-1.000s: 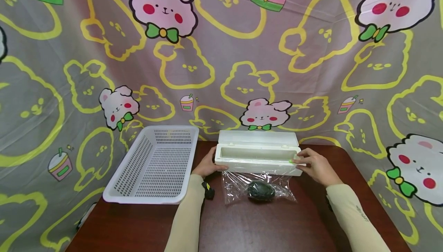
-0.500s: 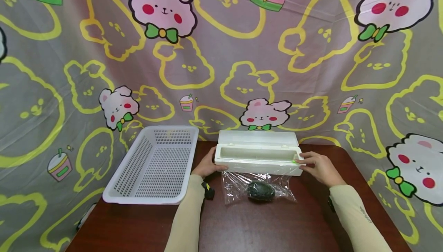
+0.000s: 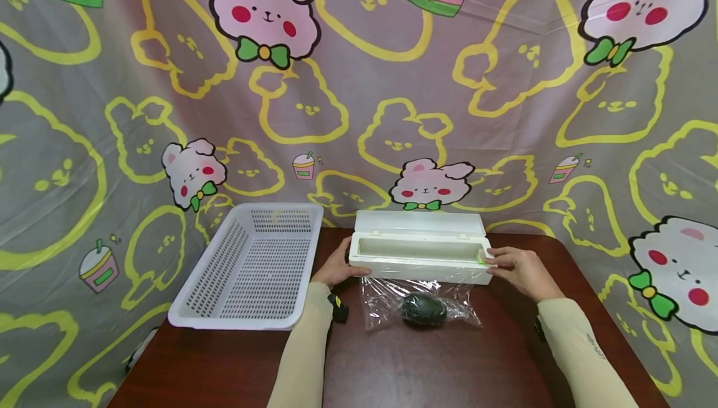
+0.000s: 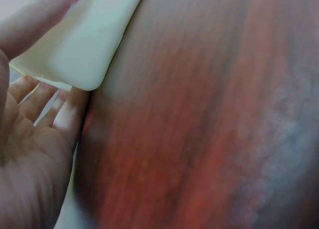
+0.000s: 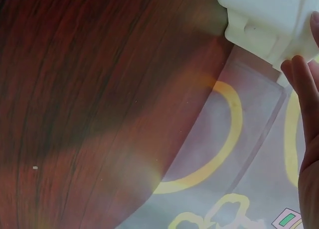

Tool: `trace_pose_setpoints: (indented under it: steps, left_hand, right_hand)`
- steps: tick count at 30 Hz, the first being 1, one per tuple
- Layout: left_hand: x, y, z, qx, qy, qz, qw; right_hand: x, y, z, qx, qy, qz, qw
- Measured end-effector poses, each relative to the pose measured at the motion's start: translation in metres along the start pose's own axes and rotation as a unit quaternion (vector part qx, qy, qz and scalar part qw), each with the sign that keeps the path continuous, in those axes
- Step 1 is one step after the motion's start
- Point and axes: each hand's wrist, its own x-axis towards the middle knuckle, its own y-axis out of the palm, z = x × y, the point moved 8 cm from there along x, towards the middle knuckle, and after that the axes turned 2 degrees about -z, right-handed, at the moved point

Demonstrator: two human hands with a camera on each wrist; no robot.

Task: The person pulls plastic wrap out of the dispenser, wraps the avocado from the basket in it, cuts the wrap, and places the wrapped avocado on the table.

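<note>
A long white plastic wrap dispenser (image 3: 421, 270) stands on the table with its lid (image 3: 419, 223) tipped back. My left hand (image 3: 335, 265) grips its left end, thumb on the front and fingers behind. The thumb (image 4: 37, 20) lies over the box corner in the left wrist view. At the right end, my right hand (image 3: 521, 271) pinches the small green slide cutter (image 3: 482, 258) on the front edge. Clear plastic wrap (image 3: 381, 305) hangs from the dispenser's front onto the table. It covers a dark green oval item (image 3: 424, 309), perhaps an avocado.
A white perforated basket (image 3: 300, 308) stands left of the left forearm, with nothing in it. The dark red-brown wooden table (image 3: 415, 370) carries everything. A grey cartoon-printed curtain (image 3: 348, 84) closes off the back and sides, close behind the dispenser.
My right hand has slid a little to the right with the green slide cutter, up to the dispenser's right end. The left hand, wrap and dark green item have stayed in place.
</note>
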Motion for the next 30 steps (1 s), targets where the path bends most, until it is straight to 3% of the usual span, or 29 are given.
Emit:
trace_pose_setpoints:
  steps: [5,9,15,19,24,30]
  left_hand:
    - [0.002,0.001,0.004,0.011,0.003,0.01,0.9999]
    - [0.003,0.001,0.005,-0.008,0.001,0.012,0.9999]
    - [0.004,0.0,0.006,-0.029,-0.002,0.015,0.9995]
    - [0.005,0.001,0.01,-0.032,-0.006,0.018,0.9993]
    - [0.005,0.001,0.008,-0.028,0.005,0.017,0.9995]
    - [0.004,0.002,0.004,-0.036,0.011,0.012,0.9992]
  right_hand:
    - [-0.002,0.0,-0.002,0.013,0.014,-0.002,0.9998]
    - [-0.005,0.003,-0.006,0.041,0.067,0.002,0.9969]
    - [-0.006,0.013,-0.007,0.11,0.183,0.018,0.9769]
    - [-0.008,0.02,-0.008,0.122,0.229,0.037,0.965]
    - [-0.01,0.026,-0.01,0.153,0.252,0.048,0.9544]
    - [-0.011,0.027,-0.012,0.146,0.258,0.047,0.9539]
